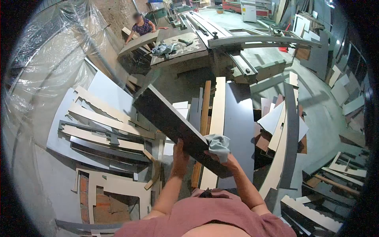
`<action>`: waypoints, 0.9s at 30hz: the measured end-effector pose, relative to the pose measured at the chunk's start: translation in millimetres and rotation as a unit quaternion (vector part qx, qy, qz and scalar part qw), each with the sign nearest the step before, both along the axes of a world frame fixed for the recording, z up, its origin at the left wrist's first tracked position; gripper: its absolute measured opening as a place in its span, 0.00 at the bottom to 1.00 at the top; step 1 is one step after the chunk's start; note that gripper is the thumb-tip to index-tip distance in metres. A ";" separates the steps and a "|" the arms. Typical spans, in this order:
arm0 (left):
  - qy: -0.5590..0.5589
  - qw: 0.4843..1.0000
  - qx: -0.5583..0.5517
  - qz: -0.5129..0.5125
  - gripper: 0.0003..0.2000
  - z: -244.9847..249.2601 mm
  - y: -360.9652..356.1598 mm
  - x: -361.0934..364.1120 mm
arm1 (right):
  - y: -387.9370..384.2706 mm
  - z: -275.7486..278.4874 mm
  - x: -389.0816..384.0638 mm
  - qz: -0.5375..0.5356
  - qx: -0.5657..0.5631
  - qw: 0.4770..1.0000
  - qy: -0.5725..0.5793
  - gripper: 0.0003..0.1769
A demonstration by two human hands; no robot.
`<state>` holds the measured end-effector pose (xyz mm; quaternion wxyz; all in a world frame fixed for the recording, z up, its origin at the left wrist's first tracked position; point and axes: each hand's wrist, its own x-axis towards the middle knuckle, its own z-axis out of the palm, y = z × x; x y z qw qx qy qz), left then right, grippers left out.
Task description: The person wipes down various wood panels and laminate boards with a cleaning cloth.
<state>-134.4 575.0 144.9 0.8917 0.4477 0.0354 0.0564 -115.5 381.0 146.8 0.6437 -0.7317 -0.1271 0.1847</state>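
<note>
A long dark board [173,122] is held up at a slant in front of my body, its far end toward the upper left. My left hand [180,158] grips its lower edge near the middle. Nearer the board's close end, my right hand [226,158] holds a grey-green cloth [218,143] against the board's upper edge. The fingers of the right hand are partly hidden by the cloth. Beneath the board lie a long cream strip [217,118] and a wide grey panel [239,130].
Cut cream and dark strips [106,118] lie at left on a pale sheet [59,138]. A person [143,27] is at a curved panel, upper left. A sliding saw table [197,23] stands ahead. Offcuts [312,213] lie at lower right; plastic sheeting [47,43] hangs at left.
</note>
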 end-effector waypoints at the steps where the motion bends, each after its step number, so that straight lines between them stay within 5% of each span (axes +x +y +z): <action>1: 0.018 0.998 -0.052 0.042 0.24 15.4 -13.1 -7.1 | 0.5 5.7 2.9 0.030 -0.016 0.992 0.117 0.23; 3: 0.041 0.990 -0.106 0.088 0.25 29.6 -21.9 -17.8 | -7.5 -31.3 8.5 0.000 0.079 0.994 0.081 0.25; 5: 0.073 0.982 -0.115 0.132 0.29 36.8 -18.0 -19.0 | -16.3 -60.9 19.3 0.073 0.312 0.890 0.325 0.26; 7: 0.074 0.976 -0.131 0.157 0.31 35.0 -2.4 -14.9 | -28.5 -75.3 19.1 0.056 0.346 0.842 0.410 0.26; 8: 0.074 0.970 -0.144 0.183 0.32 34.6 8.4 -12.7 | -38.7 -106.2 18.1 0.038 0.241 0.945 0.216 0.24; 9: 0.073 0.970 -0.146 0.183 0.32 35.3 19.1 -11.5 | -49.6 -127.6 17.4 0.020 0.122 0.992 0.009 0.23; 10: 0.040 0.968 -0.146 0.198 0.32 35.8 30.5 -11.3 | -57.8 -133.8 17.2 -0.009 0.163 0.976 0.145 0.21; 11: 0.008 0.966 -0.145 0.213 0.32 37.2 41.5 -11.9 | -64.3 -116.9 15.8 -0.038 0.285 0.898 0.334 0.20; 12: 0.009 0.966 -0.146 0.213 0.32 39.2 52.0 -13.4 | -73.0 -98.7 10.1 -0.010 0.098 0.973 0.209 0.20; 13: 0.003 0.963 -0.144 0.229 0.32 41.0 61.8 -15.7 | -69.7 -26.5 -4.6 0.018 -0.094 0.993 0.074 0.19; 14: -0.001 0.959 -0.142 0.244 0.32 42.3 69.2 -17.9 | -78.7 -83.3 9.8 0.064 -0.130 0.980 -0.139 0.18; 15: 0.000 0.959 -0.142 0.244 0.32 44.7 74.4 -19.8 | -83.5 -101.9 5.7 -0.025 0.153 0.978 0.142 0.19; 17: -0.057 0.956 -0.099 0.270 0.31 52.4 79.3 -23.2 | -93.8 -142.8 1.5 -0.028 0.176 0.981 0.073 0.26; 19: -0.081 0.958 -0.104 0.254 0.32 69.5 69.4 -27.0 | -73.6 -118.2 -10.2 -0.141 0.216 0.878 0.403 0.36; 21: -0.039 0.940 0.000 0.339 0.33 101.2 45.1 -31.6 | -47.1 -129.7 -28.1 -0.114 0.394 0.802 0.435 0.34; 23: -0.041 0.946 -0.030 0.319 0.33 88.5 48.8 -29.8 | -14.7 -143.2 -36.8 -0.065 0.411 0.795 0.441 0.30; 25: -0.045 0.951 -0.060 0.300 0.32 76.3 51.7 -27.3 | 9.3 -151.5 -44.7 -0.036 0.501 0.717 0.483 0.24; 27: -0.053 0.958 -0.046 0.278 0.32 69.5 52.0 -24.7 | 11.1 -142.6 -47.9 -0.027 0.530 0.699 0.479 0.19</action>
